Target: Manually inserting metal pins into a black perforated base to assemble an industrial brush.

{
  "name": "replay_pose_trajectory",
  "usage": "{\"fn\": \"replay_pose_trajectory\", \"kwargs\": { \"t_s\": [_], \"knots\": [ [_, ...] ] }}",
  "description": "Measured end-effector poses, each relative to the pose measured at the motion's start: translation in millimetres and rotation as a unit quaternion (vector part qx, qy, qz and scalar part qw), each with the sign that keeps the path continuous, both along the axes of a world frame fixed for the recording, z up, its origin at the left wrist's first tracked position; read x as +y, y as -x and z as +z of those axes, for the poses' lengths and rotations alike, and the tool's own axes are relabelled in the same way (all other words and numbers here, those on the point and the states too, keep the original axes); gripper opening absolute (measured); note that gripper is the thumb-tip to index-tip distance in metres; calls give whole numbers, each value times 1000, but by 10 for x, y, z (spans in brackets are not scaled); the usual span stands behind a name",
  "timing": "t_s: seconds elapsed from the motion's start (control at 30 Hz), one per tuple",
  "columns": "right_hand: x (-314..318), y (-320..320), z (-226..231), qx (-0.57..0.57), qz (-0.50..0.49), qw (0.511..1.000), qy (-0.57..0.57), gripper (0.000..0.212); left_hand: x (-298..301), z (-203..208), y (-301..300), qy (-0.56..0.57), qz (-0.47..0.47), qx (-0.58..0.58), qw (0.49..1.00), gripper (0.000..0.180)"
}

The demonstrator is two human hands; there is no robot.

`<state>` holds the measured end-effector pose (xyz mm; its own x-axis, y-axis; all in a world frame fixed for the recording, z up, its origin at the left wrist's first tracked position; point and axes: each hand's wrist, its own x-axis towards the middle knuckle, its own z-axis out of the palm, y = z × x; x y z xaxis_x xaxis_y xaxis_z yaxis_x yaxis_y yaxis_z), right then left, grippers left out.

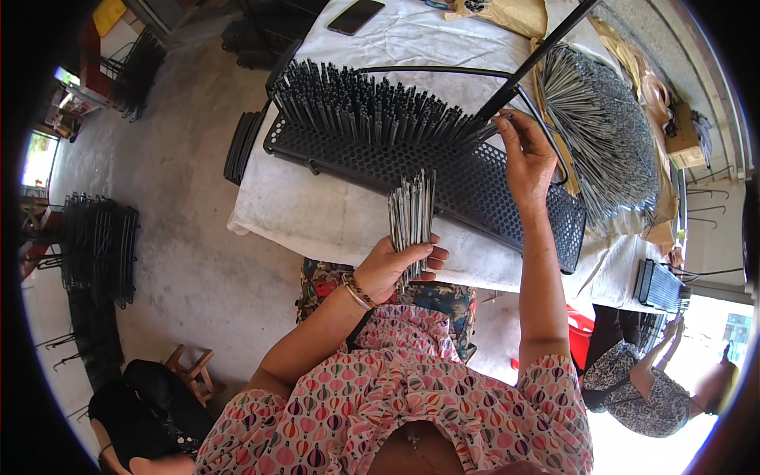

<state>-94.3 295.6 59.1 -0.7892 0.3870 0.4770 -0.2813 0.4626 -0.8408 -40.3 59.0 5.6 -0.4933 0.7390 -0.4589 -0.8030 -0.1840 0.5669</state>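
Workshop floor, bare concrete, takes the left side w/ open room betw. stacked black wire racks at the left edge and the table; a small wooden stool sits near, lower left. White-covered table has its near edge running just beyond the person's lap, its left corner hanging free over the floor. Left hand is clamped round a bundle of thin grey metal rods, held upright just near of the black perforated tray. Tray lies slantwise across the table, its left half packed w/ upright rods, its right half bare. Right hand, fingers pinched together at the top, reaches over the tray's far rim by a black pole; whether a rod is in the pinch can't be told. Far right, a fanned heap of loose grey rods lies close to the table's right edge. Dark phone lies at the far edge. Near right, another person sits close to the table corner, leaving little room there.
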Motion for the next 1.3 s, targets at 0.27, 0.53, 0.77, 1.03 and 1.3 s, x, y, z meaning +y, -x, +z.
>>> {"fn": "replay_pose_trajectory", "kwargs": {
  "t_s": [0.27, 0.53, 0.77, 1.03, 1.3],
  "knots": [
    [-17, 29, -5, 7, 6, 999, -42, 19, 7, -41, 18, -3, 9, 11, 1000, 28],
    [-116, 22, -34, -6, -12, 995, -96, 20, -7, -6, 38, 2, 11, 10, 1000, 32],
    [-186, 20, 5, 34, -24, 979, -199, 20, -3, 5, 34, 1, 11, 15, 1000, 31],
    [-181, 11, -3, 73, -34, 955, -285, 17, 3, -16, 41, -29, 11, 28, 999, 33],
    [-387, -319, 13, -35, -32, 990, -131, 14, -52, -49, 99, 23, 49, 44, 998, 24]
  ]
}}
